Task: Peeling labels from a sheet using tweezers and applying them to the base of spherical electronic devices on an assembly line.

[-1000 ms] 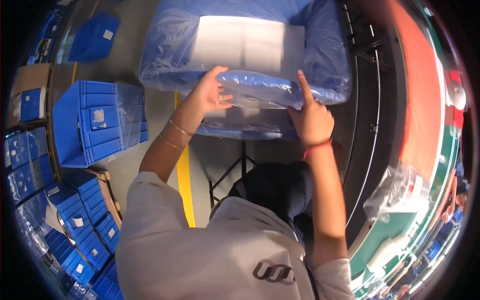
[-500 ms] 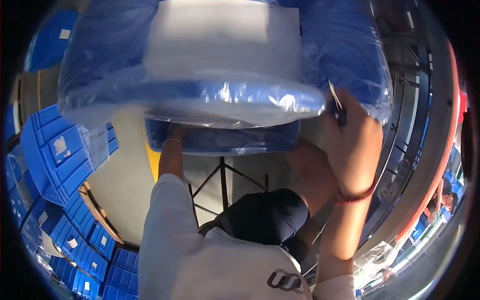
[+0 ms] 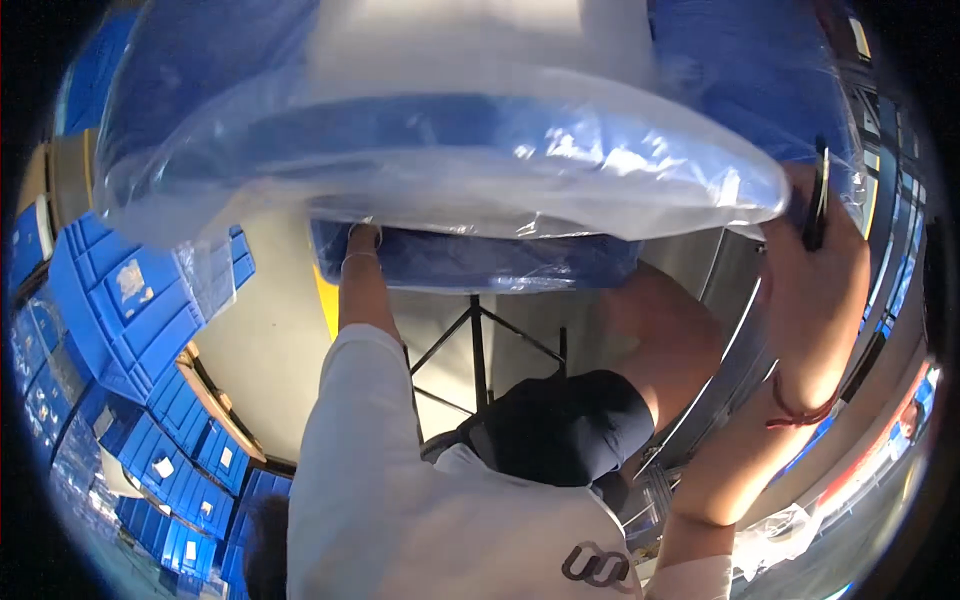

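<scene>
A large blue bin (image 3: 470, 262) stands in front of me, with clear plastic film (image 3: 600, 170) draped over it like a bag. Its loose front edge bulges toward me in a shiny fold. On top lies a white sheet (image 3: 480, 50), blurred at its near side. My right hand (image 3: 825, 275) is closed at the right end of the fold, pinching the film. That same hand also carries a slim black tool (image 3: 819, 200), pointing up; its exact kind is unclear. My left hand (image 3: 364, 238) reaches under the fold at the bin's left front, its fingers hidden.
Stacked blue crates (image 3: 130, 290) fill the left side, some wrapped in plastic. A black metal stand (image 3: 478, 350) shows below the bin, near my legs. Metal rails (image 3: 700, 400) run along the right, with crumpled clear plastic (image 3: 775, 540) lower down.
My right hand has moved right, drawing the film's edge wider and tauter. The view has shifted a little. My left hand stays under the fold at the bin's left front.
</scene>
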Demonstrator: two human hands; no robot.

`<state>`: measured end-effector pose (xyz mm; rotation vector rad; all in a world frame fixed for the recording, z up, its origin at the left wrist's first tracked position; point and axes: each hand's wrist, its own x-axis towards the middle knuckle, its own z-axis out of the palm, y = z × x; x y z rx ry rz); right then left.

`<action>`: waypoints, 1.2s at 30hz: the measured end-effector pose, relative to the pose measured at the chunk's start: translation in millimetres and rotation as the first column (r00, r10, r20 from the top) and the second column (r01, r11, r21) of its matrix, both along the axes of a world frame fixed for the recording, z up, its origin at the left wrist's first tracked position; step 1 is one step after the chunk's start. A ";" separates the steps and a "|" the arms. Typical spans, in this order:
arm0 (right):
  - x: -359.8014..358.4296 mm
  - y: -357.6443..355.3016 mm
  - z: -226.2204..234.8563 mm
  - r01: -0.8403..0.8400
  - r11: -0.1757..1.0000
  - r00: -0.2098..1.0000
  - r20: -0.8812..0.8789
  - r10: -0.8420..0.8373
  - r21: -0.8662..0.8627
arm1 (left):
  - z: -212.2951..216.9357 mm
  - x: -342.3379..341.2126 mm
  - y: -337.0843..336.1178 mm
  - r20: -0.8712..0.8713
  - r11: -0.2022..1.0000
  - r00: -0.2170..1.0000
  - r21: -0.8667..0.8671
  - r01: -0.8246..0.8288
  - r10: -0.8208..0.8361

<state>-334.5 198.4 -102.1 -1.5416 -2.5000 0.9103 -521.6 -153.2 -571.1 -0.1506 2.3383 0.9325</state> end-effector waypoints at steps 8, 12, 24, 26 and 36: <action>-15.4 19.2 10.9 -0.173 0.985 0.985 0.009 0.173 0.020 | 40.6 -66.3 54.9 0.544 0.547 0.660 0.382 -0.745 0.519; -12.3 24.5 6.0 -0.233 0.972 0.972 -0.033 0.233 0.025 | 37.8 -70.8 67.3 0.602 0.474 0.605 0.386 -0.792 0.521; 63.8 -61.6 -56.5 -0.354 0.845 0.901 0.389 0.193 0.400 | 160.5 78.1 -53.8 0.746 0.241 0.416 0.339 -0.909 0.519; 89.1 -85.2 -75.6 -0.289 0.864 0.945 0.267 0.188 0.413 | 209.8 75.5 -74.5 0.572 0.211 0.463 0.452 -0.867 0.677; 159.4 -139.4 -76.7 -0.315 0.891 0.945 0.200 0.260 0.327 | 321.7 62.2 -65.1 -0.174 0.619 0.727 0.673 -0.405 0.665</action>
